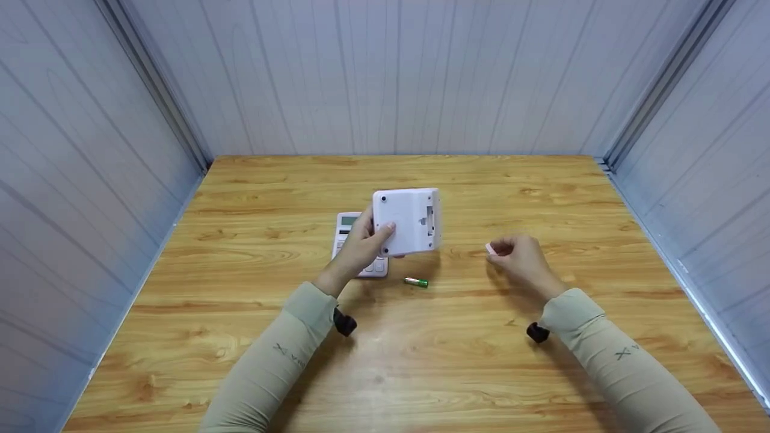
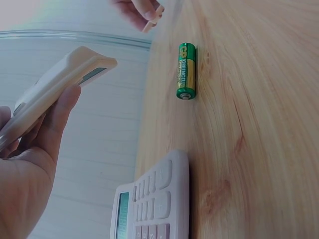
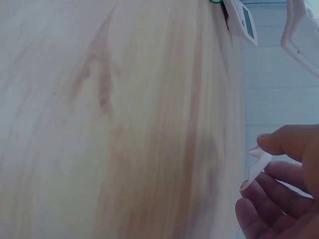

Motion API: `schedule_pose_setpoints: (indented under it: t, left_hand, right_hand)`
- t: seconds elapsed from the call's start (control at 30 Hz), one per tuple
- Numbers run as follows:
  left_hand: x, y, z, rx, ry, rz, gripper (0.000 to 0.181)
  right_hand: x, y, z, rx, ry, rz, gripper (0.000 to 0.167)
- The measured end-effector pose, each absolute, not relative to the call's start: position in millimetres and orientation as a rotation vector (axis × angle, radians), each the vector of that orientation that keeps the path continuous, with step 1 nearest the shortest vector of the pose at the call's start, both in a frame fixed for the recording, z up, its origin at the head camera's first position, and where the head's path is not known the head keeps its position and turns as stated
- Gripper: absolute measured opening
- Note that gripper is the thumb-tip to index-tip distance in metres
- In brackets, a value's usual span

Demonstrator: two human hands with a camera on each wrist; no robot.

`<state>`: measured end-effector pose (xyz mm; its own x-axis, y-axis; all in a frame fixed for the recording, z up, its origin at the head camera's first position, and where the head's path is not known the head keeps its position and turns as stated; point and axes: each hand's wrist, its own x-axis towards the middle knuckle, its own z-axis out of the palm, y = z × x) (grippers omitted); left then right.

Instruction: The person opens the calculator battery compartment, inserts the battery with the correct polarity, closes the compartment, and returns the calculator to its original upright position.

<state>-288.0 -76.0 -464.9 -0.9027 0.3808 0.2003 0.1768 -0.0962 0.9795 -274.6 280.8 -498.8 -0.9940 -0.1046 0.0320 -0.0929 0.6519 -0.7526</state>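
Here, the left hand grips a pale plastic calculator above the wood-grain table, its back toward the head view; the right hand pinches a small white plastic cover. Opening looks complete, the rectangular battery compartment being exposed; the cover is not yet fitted, and a green cylindrical battery lies outside, near a second pale, face-up calculator.

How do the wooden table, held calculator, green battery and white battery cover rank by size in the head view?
1. wooden table
2. held calculator
3. green battery
4. white battery cover, judging its visible part; some is hidden
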Motion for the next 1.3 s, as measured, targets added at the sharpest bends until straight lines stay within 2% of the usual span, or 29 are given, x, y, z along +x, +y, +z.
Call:
schedule_pose_setpoints:
  t: [0.23, 0.5, 1.03, 1.3]
  left_hand:
    - [-289, -77, -466, 0.625, 2.004, 2.142, 0.052]
    - [-288, -79, -465, 0.615, 2.01, 2.135, 0.054]
    - [-290, -88, -464, 0.574, 2.022, 2.148, 0.052]
    - [-290, -97, -467, 0.554, 2.024, 2.175, 0.055]
  right_hand:
    - [-275, 283, -505, -0.154, 2.785, -1.24, 0.03]
    - [-278, 282, -508, -0.243, 2.884, -1.098, 0.022]
    - [-279, 280, -507, -0.244, 2.896, -1.041, 0.019]
    - [-277, 265, -504, -0.214, 2.877, -1.094, 0.03]
